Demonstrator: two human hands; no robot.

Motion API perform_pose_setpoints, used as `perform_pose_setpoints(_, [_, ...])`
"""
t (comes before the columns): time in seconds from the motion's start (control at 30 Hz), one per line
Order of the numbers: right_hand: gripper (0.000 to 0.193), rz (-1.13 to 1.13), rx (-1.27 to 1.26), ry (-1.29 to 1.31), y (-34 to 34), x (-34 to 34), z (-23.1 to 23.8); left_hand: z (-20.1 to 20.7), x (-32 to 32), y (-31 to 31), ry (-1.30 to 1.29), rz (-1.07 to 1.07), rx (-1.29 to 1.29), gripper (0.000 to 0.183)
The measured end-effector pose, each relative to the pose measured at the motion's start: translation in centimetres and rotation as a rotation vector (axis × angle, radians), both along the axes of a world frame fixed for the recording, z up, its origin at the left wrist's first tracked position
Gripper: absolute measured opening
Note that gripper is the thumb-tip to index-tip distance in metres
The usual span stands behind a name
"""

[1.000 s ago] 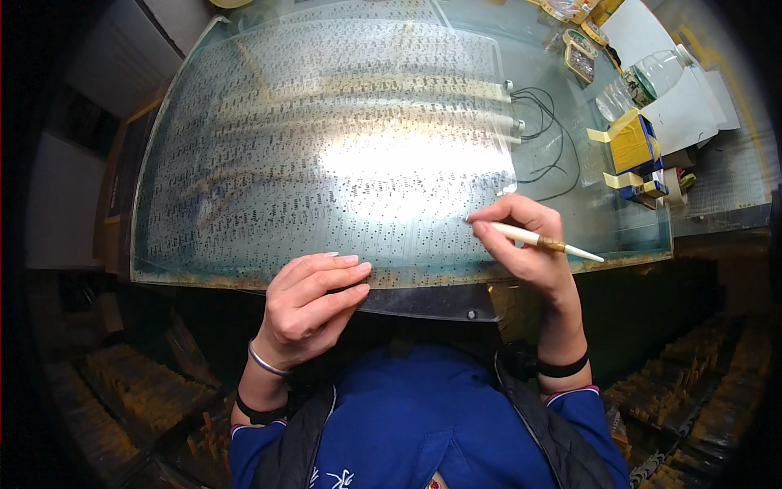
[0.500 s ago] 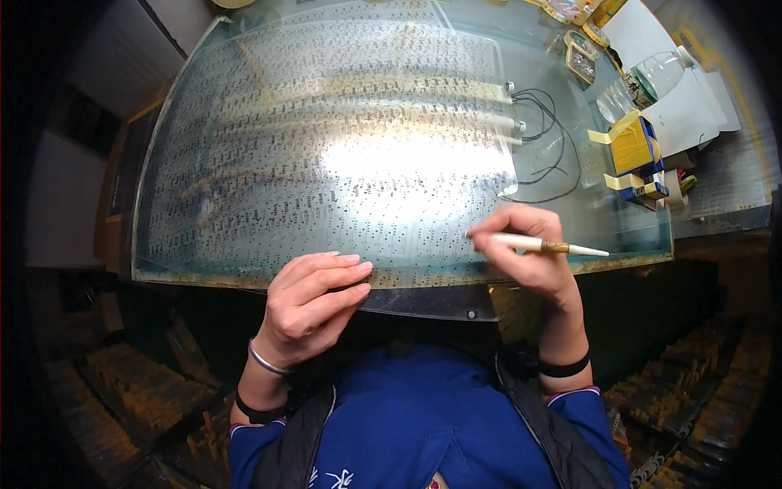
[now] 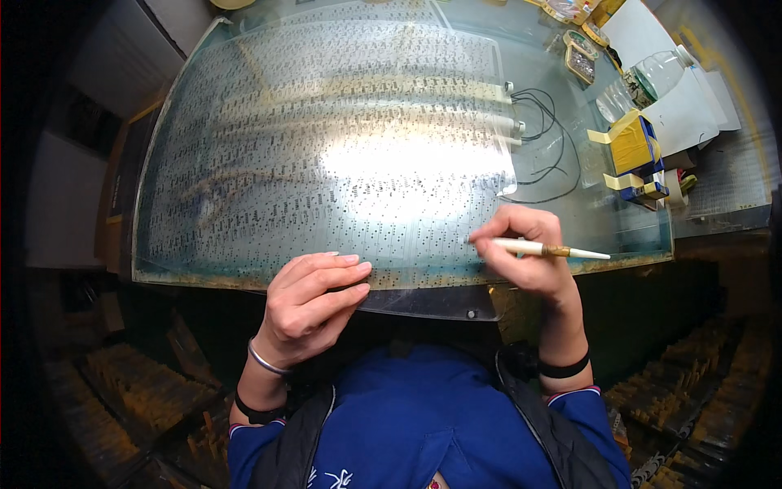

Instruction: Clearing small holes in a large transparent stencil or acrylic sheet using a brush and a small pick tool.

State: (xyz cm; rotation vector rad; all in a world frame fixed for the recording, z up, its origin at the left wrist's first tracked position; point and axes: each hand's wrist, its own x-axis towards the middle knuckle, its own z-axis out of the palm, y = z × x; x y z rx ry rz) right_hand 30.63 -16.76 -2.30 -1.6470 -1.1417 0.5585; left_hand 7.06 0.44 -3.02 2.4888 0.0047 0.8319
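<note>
My right hand (image 3: pixel 525 248) pinches a white pen-like tool (image 3: pixel 521 245) with a brownish band and a tapering rear end that points right. Its working tip, at my fingertips, is too small to make out. Under it lies a clear film sheet (image 3: pixel 383 236) covered with rows of small dark marks, spread on a glass tabletop (image 3: pixel 603 224). At the near edge, my left hand (image 3: pixel 314 297) rests on the film with its fingers stretched out, holding nothing.
Light tubes (image 3: pixel 489 125) shine through the glass, their black cables (image 3: pixel 562 147) looping out to the right. Along the right side are blue-and-yellow boxes (image 3: pixel 634 148), a clear plastic bottle (image 3: pixel 658 77), white paper (image 3: pixel 692 114) and tape rolls (image 3: pixel 595 33). A dark panel (image 3: pixel 432 303) sits below the front edge.
My right hand and the pen-like tool have shifted very slightly, the tool's rear end a touch to the right and down. My left hand stays in place.
</note>
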Motion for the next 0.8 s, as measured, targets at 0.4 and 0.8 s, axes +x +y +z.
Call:
perform_pose_setpoints(0.4, [0.008,0.174,-0.004,-0.037,0.6,-0.5,0.8,-0.1,0.1,0.0,-0.005,-0.003,0.0,0.021])
perform_pose_setpoints(0.8, [0.007,0.395,0.068,-0.116,0.8,-0.5,1.0,0.0,0.1,0.1,-0.01,0.003,-0.004,0.02])
